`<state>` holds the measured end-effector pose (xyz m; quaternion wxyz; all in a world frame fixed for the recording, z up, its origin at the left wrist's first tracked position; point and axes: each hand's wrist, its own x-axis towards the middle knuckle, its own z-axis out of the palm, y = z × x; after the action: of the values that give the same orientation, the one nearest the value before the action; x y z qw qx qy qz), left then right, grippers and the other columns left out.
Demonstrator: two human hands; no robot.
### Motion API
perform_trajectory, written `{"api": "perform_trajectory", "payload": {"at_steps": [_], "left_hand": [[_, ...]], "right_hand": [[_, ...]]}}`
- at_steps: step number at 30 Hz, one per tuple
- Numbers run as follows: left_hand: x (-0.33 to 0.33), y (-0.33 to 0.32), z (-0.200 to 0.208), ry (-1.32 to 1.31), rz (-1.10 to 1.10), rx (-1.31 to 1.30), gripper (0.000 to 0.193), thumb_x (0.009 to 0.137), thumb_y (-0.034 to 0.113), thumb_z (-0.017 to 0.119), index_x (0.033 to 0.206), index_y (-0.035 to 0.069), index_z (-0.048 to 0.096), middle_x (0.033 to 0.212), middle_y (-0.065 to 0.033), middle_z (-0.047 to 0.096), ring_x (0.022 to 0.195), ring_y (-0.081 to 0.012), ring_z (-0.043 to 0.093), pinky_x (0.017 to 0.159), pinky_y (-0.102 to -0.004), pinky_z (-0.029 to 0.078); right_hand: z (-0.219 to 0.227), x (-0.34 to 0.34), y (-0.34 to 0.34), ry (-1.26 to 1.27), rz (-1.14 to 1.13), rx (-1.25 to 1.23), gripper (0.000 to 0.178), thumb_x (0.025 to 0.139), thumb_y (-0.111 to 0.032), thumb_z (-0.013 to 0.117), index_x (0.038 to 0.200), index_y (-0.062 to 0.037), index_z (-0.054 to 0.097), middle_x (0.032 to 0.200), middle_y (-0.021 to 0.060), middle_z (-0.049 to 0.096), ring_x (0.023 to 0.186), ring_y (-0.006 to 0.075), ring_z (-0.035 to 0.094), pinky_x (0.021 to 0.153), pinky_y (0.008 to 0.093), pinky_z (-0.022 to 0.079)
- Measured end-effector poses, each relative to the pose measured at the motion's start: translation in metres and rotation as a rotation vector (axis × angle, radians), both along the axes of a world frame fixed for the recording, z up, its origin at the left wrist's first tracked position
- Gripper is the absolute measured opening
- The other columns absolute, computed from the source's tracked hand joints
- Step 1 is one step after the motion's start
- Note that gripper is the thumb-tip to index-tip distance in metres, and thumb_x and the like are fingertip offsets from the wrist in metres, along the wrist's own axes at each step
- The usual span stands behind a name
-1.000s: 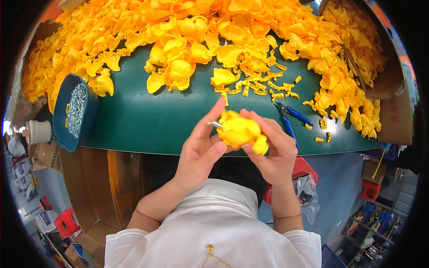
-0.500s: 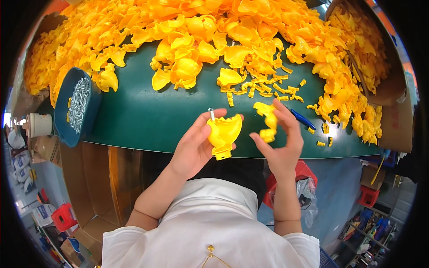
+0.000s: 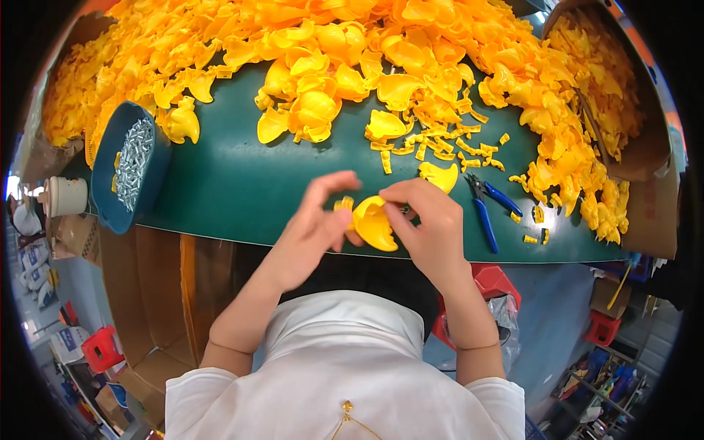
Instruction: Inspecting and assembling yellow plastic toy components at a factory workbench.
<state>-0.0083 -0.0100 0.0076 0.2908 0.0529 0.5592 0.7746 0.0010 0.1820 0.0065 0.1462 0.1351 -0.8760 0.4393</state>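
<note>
Holding a yellow plastic shell piece (image 3: 375, 224) between both hands, I see my right hand (image 3: 429, 231) closed around its right side, with the fingers curled over the top edge. My left hand (image 3: 312, 231) touches its left side with the thumb, while the other fingers are spread and lifted; how firmly this hand grips, I cannot tell. The piece is just above the near edge of the green table (image 3: 242, 183). Near my right hand lie blue-handled pliers (image 3: 488, 209), and small yellow offcuts (image 3: 447, 147) lie just behind. A big pile of yellow shells (image 3: 352, 59) covers the far side of the table. At the left stands a blue tray of metal screws (image 3: 132, 165), and at the right a cardboard box (image 3: 645, 147) with more yellow parts.
</note>
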Motion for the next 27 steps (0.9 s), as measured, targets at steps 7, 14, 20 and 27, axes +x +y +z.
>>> {"api": "perform_trajectory", "payload": {"at_steps": [7,14,20,27], "left_hand": [[0.031,-0.001,0.000,1.333,0.010,-0.911,0.042,0.065,0.015,0.077,0.104,0.004,0.065,0.113,-0.0054,0.061,0.067,-0.0176,0.052,0.060,-0.0287,0.044],[0.021,0.002,-0.011,1.404,-0.084,-0.949,0.039,0.069,0.017,0.074,0.102,0.000,0.064,0.101,-0.0063,0.060,0.073,-0.0182,0.052,0.064,-0.0292,0.046],[0.019,0.000,-0.014,1.451,-0.039,-0.858,0.034,0.072,0.018,0.074,0.098,-0.001,0.064,0.094,-0.0085,0.059,0.085,-0.0223,0.057,0.078,-0.0318,0.052],[0.014,-0.002,-0.016,1.478,-0.015,-0.805,0.034,0.076,0.023,0.074,0.097,-0.002,0.065,0.097,-0.0111,0.061,0.090,-0.0248,0.059,0.081,-0.0330,0.053]], "right_hand": [[-0.011,0.003,-0.009,0.067,-0.095,0.081,0.020,0.074,0.005,0.070,0.092,-0.0026,0.068,0.077,0.0065,0.062,0.064,0.0157,0.063,0.053,0.0240,0.050],[0.009,-0.006,-0.003,0.015,0.050,0.251,0.020,0.072,0.006,0.067,0.090,-0.0040,0.067,0.074,0.0061,0.058,0.065,0.0184,0.057,0.058,0.0297,0.047],[0.021,-0.012,0.005,-0.141,-0.001,0.062,0.021,0.074,0.005,0.065,0.091,-0.0052,0.066,0.074,0.0041,0.058,0.065,0.0138,0.056,0.055,0.0252,0.042],[0.014,-0.010,0.002,-0.080,0.059,0.089,0.016,0.071,0.003,0.069,0.086,-0.0024,0.066,0.072,0.0048,0.060,0.064,0.0134,0.059,0.050,0.0236,0.041]]}}
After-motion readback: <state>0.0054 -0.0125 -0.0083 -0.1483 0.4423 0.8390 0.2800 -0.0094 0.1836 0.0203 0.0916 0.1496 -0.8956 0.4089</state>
